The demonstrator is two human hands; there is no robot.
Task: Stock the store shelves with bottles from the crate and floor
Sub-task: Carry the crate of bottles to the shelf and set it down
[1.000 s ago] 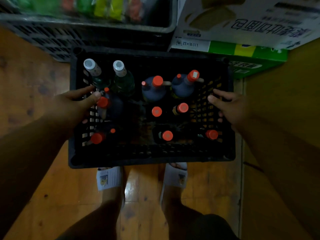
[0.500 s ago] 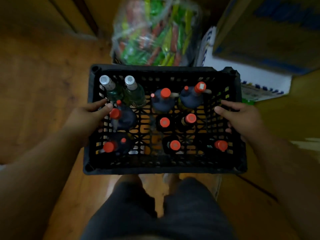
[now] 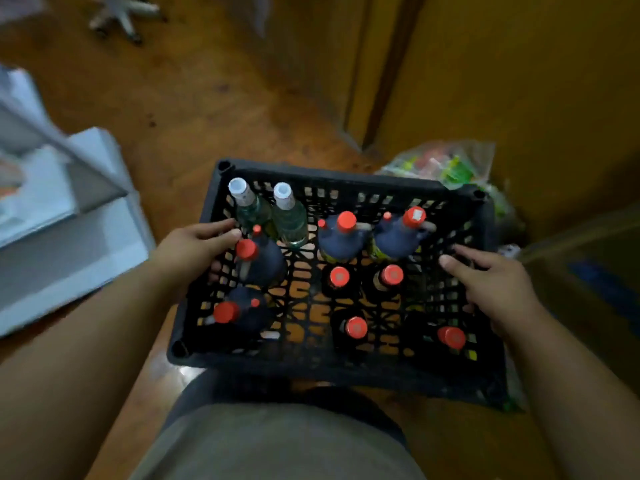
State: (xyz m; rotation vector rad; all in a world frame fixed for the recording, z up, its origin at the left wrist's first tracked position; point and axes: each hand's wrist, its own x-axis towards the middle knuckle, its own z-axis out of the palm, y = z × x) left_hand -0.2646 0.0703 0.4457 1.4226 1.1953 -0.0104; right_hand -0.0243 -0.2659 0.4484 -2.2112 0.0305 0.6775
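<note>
A black plastic crate point(image 3: 346, 367) is held up in front of my body, above the wooden floor. My left hand point(image 3: 194, 249) grips its left wall, thumb over the rim. My right hand point(image 3: 491, 285) grips the right wall the same way. Inside stand several bottles: two clear green ones with white caps point(image 3: 289, 216) at the far left, dark jugs with red caps point(image 3: 341, 237) and several smaller red-capped bottles point(image 3: 355, 327).
White shelving or boxes point(image 3: 62, 230) stand to the left. A clear bag of colourful packets point(image 3: 446, 166) lies beyond the crate at the right. Brown wooden doors or panels point(image 3: 485, 81) fill the far right. A chair base point(image 3: 121, 12) shows at top left.
The crate has been lifted off the floor and carried round to the left with me; the cardboard boxes and the grey basket have left the view, and white shelving has come in.
</note>
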